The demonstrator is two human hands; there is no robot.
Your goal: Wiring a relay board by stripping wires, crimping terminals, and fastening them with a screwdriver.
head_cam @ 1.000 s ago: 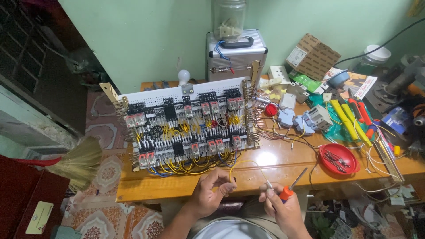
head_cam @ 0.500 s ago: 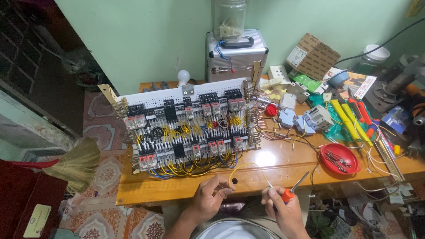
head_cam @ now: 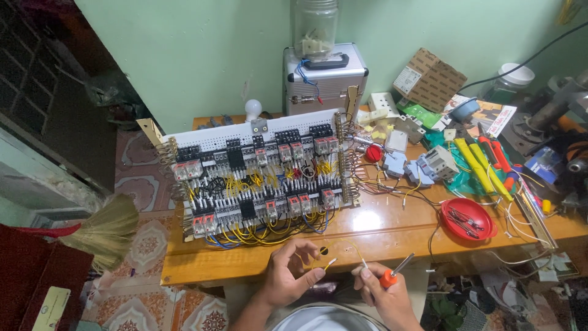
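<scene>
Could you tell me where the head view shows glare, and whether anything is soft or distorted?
In the head view, a bright glare patch sits on the wooden table beside the wiring board; the left hand and right hand at the yellow wire look sharp; the frame's edges bow slightly; the left corner is dim.

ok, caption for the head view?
Left hand and right hand, gripping a screwdriver, hold a yellow wire before the relay board.

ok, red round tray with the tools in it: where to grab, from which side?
Take the red tray by its raised near rim, coming from the table's front edge. It is shallow and lies flat, loose tools lie across its middle, and wires crowd its right side, so a thumb-over-rim pinch looks safest.
</scene>
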